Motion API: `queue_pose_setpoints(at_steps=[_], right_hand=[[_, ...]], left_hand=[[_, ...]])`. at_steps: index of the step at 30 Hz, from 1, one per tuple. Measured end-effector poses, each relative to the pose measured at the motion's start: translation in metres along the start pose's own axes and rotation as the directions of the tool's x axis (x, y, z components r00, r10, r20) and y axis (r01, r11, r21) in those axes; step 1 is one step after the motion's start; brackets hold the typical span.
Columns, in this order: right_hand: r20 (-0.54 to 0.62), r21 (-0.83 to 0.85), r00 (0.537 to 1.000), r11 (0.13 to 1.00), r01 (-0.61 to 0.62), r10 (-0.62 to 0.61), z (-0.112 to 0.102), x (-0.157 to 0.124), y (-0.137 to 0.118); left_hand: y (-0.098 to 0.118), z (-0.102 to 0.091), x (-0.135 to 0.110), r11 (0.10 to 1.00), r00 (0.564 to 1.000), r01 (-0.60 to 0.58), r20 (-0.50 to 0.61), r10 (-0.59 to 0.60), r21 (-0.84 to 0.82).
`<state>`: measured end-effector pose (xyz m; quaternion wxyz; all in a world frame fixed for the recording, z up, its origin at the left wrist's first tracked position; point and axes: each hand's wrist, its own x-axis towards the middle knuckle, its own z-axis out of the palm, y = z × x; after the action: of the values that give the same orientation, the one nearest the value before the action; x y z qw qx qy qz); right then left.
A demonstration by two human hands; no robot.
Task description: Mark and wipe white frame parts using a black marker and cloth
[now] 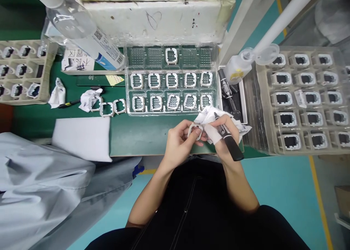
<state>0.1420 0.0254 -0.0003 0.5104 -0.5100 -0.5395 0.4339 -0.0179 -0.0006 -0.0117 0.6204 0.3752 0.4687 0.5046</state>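
My left hand (pixel 179 138) is closed around a small white square frame part (pixel 195 129), pinched between thumb and fingers just above the table's front edge. My right hand (pixel 222 133) touches the same part with a finger in a white cot, and grips a black marker pen (pixel 231 142) together with a crumpled white cloth (pixel 210 115). Directly behind the hands lies a clear plastic tray (pixel 171 80) with several similar frame parts sitting in its pockets.
Three loose frames (pixel 108 107) and a cloth lie on the green mat at left. Beige trays of parts stand far left (pixel 22 71) and right (pixel 303 100). A clear bottle (pixel 90 34), a small dispenser bottle (pixel 237 69), spare markers (pixel 226 91) and a grey garment (pixel 41 188) are nearby.
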Motion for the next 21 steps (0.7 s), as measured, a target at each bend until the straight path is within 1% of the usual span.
queue_pose_setpoints(at_steps=[2,5,8,10,13,16,21], right_hand=[[-0.001,-0.011,0.999,0.999,0.037,-0.037,-0.002,-0.001,0.005],[0.033,0.006,0.997,0.998,0.066,-0.066,-0.003,-0.003,0.010],[0.026,0.032,0.998,0.998,0.050,-0.050,0.000,-0.003,0.010],[0.008,0.015,0.998,0.998,0.057,-0.057,0.002,-0.003,0.007],[-0.006,-0.002,0.999,0.999,0.042,-0.042,0.006,-0.003,0.001],[-0.002,0.005,1.000,1.000,0.010,-0.010,0.007,-0.002,-0.005],[0.021,-0.020,0.999,0.999,0.037,-0.037,0.006,0.003,-0.011]], left_hand=[[0.003,0.000,0.001,0.998,1.000,0.027,0.008,-0.026,-0.056],[0.006,0.000,0.000,0.995,0.999,0.034,0.009,-0.033,-0.091],[0.005,0.001,-0.001,0.995,1.000,-0.002,-0.014,0.001,-0.097],[0.002,0.002,-0.001,0.997,0.998,-0.037,-0.044,0.034,-0.075],[-0.004,0.003,-0.003,0.996,0.992,-0.087,-0.088,0.089,0.021],[-0.010,0.005,-0.005,0.973,0.978,-0.139,-0.126,0.164,0.184],[-0.013,0.009,-0.006,0.867,0.923,-0.248,-0.166,0.347,0.433]])
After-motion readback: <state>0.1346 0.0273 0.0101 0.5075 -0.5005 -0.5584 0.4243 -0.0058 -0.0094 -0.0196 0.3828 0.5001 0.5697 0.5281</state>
